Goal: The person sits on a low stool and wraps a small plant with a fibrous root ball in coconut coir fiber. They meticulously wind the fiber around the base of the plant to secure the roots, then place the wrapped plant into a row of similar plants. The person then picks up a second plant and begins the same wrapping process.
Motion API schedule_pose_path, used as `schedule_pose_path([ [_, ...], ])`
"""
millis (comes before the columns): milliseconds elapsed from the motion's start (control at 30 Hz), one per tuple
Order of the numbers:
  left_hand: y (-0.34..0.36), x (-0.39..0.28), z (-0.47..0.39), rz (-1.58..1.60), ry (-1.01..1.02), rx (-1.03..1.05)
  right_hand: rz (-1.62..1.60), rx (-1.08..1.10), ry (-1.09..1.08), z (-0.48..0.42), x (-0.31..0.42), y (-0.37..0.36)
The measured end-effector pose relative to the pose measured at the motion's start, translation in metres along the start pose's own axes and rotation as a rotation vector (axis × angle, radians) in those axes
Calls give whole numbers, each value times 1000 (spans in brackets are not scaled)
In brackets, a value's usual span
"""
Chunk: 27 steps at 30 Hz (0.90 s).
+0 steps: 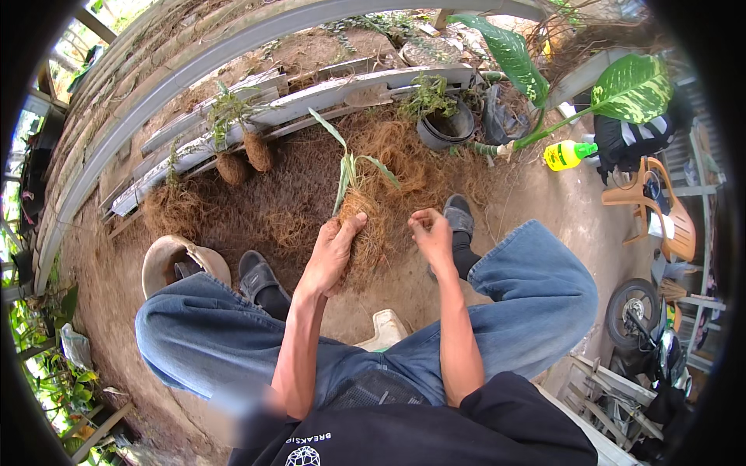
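My left hand (333, 247) grips a leafy plant's root ball wrapped in brown coconut fibre (371, 233), thumb on top. Long green leaves (348, 169) rise from the fibre, pointing away from me. To the right of the bundle, apart from it, is my right hand (432, 233), its fingers curled and thumb drawn in to the fingertips. Whether a thin strand lies between those fingers is too fine to make out. Loose coconut fibre (399, 151) is heaped on the ground just beyond the plant.
Fibre-wrapped plant balls (257, 150) lean by a pale beam (303, 110). Black pots (447, 125), a yellow bottle (562, 155) and a variegated plant (632, 87) are at right. A whitish container (160, 262) stands by my left leg. Farther right are an orange chair (679, 224) and motorbike (634, 314).
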<state>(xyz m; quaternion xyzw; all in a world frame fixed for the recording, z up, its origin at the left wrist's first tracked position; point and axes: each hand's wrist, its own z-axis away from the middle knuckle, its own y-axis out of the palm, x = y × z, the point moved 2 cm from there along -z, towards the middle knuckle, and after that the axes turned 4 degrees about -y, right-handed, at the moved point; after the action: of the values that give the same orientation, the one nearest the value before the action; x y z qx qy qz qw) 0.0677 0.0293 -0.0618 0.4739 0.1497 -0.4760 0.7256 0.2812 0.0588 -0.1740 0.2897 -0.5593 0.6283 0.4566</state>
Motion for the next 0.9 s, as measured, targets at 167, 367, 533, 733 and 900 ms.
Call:
schedule_pose_path([
  [167, 1, -3, 3, -2, 21, -8, 373, 215, 127, 5, -57, 25],
  [367, -1, -3, 5, 53, 25, -5, 528, 324, 218, 20, -140, 35],
  [533, 1, -4, 8, 34, 20, -30, 688, 261, 357, 43, -190, 30],
  [733, 0, -5, 11, 10, 35, -48, 641, 252, 339, 62, -194, 28],
  [900, 2, -7, 12, -32, 51, -91, 646, 309, 270, 66, -188, 34],
])
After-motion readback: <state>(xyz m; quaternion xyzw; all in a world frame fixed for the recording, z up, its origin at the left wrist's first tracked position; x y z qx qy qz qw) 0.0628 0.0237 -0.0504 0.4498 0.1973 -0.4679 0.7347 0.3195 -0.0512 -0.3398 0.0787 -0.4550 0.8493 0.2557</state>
